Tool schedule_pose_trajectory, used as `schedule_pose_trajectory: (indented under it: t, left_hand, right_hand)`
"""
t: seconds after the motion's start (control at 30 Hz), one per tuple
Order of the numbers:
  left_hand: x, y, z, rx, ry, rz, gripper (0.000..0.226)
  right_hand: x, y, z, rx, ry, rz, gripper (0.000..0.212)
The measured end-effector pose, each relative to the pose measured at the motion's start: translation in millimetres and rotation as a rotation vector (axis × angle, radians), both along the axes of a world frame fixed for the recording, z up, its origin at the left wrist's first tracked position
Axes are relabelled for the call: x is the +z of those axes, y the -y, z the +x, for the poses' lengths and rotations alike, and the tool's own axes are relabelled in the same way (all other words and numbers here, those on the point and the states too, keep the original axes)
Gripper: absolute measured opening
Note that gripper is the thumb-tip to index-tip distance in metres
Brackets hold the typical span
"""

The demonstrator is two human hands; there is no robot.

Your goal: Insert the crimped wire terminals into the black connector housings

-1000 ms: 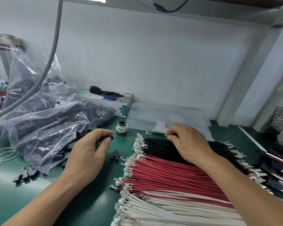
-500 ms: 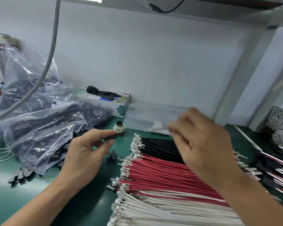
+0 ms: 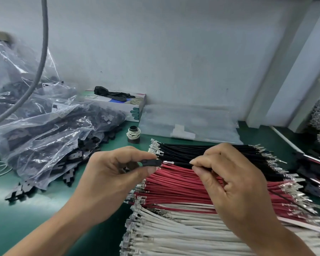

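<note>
Over a green table (image 3: 11, 218), your left hand (image 3: 109, 180) pinches a black connector housing (image 3: 151, 162) between thumb and forefinger. Your right hand (image 3: 235, 187) pinches a black wire (image 3: 183, 164), its crimped terminal (image 3: 168, 162) just right of the housing's open end. Beneath both hands lie rows of black wires (image 3: 183, 150), red wires (image 3: 174, 189) and white wires (image 3: 174, 235). A clear bag of housings (image 3: 44, 130) slumps at far left.

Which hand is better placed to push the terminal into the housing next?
The right hand. It pinches the black wire, whose terminal points at the connector housing. The left hand only grips that housing.
</note>
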State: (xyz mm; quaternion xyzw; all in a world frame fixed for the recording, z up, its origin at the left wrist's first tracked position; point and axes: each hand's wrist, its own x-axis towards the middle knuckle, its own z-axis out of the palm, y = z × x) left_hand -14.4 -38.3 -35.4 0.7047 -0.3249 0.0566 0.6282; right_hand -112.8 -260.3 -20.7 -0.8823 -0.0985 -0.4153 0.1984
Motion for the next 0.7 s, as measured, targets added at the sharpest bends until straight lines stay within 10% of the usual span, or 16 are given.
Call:
schedule_pose_trajectory:
  t: [0.7]
  left_hand:
    - [7.4,2.3,-10.7,0.011,0.088,0.166,0.016]
  right_hand:
    - [4.8,-0.9,-0.1,0.036,-0.12,-0.169,0.017]
